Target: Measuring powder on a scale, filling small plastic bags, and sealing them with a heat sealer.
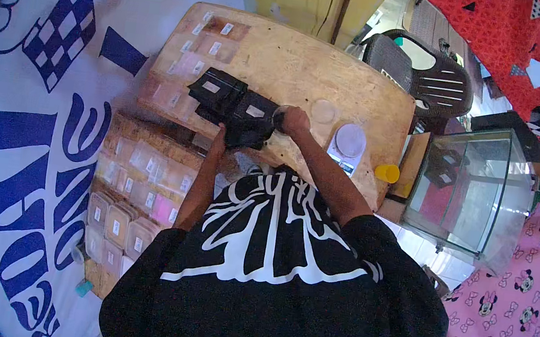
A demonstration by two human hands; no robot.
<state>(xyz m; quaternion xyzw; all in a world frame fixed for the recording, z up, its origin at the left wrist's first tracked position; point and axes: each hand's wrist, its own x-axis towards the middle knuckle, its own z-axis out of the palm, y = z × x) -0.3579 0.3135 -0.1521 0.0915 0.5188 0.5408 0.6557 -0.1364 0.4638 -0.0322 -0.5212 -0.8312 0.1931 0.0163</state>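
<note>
Black plastic pouches (219, 85) with white labels lie together on the wooden table. My left hand (221, 137) is at their near edge, gripping a black plastic bag (246, 132); its fingertips are hidden under the dark plastic. My right hand (297, 121) is closed around a small round container (281, 114) at the right side of the bag; blur hides its details. To the right of that hand rests a clear round lid or dish (324, 111). Farther right stands a digital kitchen scale (348, 145) with a round pan, and beside it a yellow plastic cup (387, 173).
Labelled flat clear packets (214, 48) cover the left part of the wooden tabletop (284, 58). A lower shelf at left holds packets and labelled plastic tubs (117, 227). To the right are a glass case (471, 195) and a brown plastic chair (429, 82).
</note>
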